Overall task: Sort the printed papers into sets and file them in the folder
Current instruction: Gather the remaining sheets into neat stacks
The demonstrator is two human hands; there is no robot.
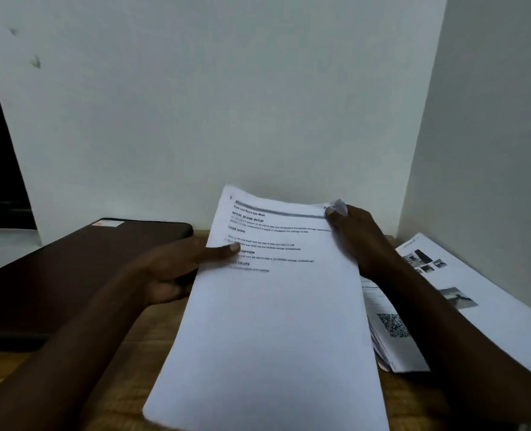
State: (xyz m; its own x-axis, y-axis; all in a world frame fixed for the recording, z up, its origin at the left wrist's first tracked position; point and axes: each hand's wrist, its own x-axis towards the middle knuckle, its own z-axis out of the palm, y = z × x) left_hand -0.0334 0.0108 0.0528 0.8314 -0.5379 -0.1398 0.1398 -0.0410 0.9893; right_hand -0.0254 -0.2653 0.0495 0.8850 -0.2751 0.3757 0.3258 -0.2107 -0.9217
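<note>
Hands at two edges hold the held papers (pixel 273 321) above a wooden table (pixel 410 399), tilted so the far end is raised toward the white wall (pixel 258 88). The left hand (pixel 177 269) grips the left edge partway down the page: its thumb lies flat on the printed face and its fingers curl underneath, out of sight. The right hand (pixel 360 237) pinches the far right corner, which is bent up and blurred between its fingertips. The top page shows a grey header bar and several bold headings with short lines of text in its upper half, and its lower half is blank. I cannot tell how many sheets lie beneath it. To the left, a dark brown folder (pixel 71 275) lies closed and flat on the table, well apart from the held papers, with a small pale label (pixel 107 223) near its far edge. To the right, partly under the right forearm, a QR-code stack (pixel 391 325) of loosely fanned pages rests on the table just beside the held papers. Further right, a photo sheet (pixel 463 284) printed with small dark pictures lies against the corner where the two walls meet, its near end passing behind the forearm.
</note>
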